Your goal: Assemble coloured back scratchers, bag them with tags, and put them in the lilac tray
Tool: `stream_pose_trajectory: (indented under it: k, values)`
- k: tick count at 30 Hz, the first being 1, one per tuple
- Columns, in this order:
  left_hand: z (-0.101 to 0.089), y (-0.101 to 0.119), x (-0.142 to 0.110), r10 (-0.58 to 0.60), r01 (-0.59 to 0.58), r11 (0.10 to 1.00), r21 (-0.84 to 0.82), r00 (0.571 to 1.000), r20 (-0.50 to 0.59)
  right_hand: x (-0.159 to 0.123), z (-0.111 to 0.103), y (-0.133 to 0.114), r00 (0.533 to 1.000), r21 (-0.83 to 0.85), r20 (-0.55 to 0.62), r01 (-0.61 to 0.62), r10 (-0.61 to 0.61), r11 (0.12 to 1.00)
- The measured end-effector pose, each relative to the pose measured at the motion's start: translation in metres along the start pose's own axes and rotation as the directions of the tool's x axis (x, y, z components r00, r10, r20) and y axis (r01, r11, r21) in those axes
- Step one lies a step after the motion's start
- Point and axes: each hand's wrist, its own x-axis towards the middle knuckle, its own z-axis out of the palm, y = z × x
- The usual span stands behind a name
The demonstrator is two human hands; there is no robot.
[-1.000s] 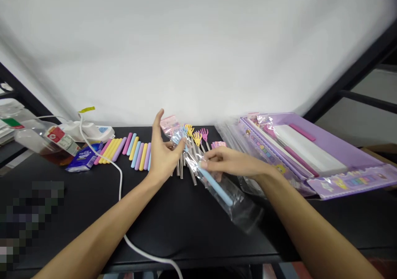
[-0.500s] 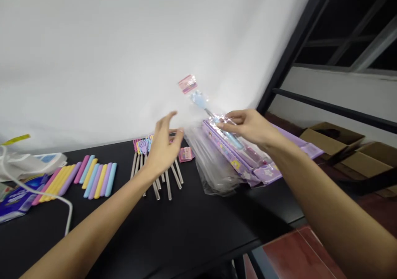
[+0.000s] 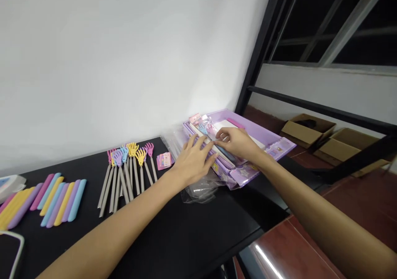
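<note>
My right hand point(image 3: 237, 143) holds a clear bag with a blue hand-shaped stick point(image 3: 217, 143) in it and lays it on the pile of bagged items in the purple tray point(image 3: 273, 140). My left hand point(image 3: 194, 161) lies flat on the clear bags point(image 3: 198, 188) at the tray's near edge, fingers spread. A row of hand-topped sticks point(image 3: 127, 171) with metal shafts lies on the black table point(image 3: 173, 233) left of my left hand. A small pink card point(image 3: 164, 161) lies between them.
Pastel handles point(image 3: 52, 198) in pink, blue, yellow and purple lie in a row at the table's left. A white cable point(image 3: 17, 250) loops at the lower left. Cardboard boxes point(image 3: 325, 136) stand on the red floor to the right, behind a black frame.
My view has swung right. My right hand lifted the bagged blue stick off the table, carried it right and lowered it onto the purple tray. My left hand followed onto the bags.
</note>
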Motion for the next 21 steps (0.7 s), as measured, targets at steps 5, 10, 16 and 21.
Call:
stream_pose_trajectory:
  k: [5, 10, 16, 21]
  values:
    - [-0.003, -0.005, -0.001, 0.028, -0.028, 0.999, 0.034, 0.999, 0.018, 0.010, -0.003, 0.000, 0.991, -0.029, 0.132, 0.014, -0.010, 0.999]
    - [-0.005, -0.010, -0.004, 0.028, -0.028, 1.000, -0.002, 0.998, 0.057, 0.014, -0.006, 0.008, 0.984, -0.045, 0.176, -0.029, 0.037, 0.999]
    - [-0.010, -0.018, -0.009, -0.016, 0.017, 1.000, -0.016, 0.998, 0.055, 0.016, -0.008, -0.001, 0.991, -0.183, 0.133, 0.040, -0.015, 0.982]
    - [-0.035, -0.042, -0.024, -0.033, 0.032, 0.999, 0.017, 0.999, 0.037, 0.019, -0.012, -0.045, 0.987, -0.088, -0.122, 0.095, -0.105, 0.992]
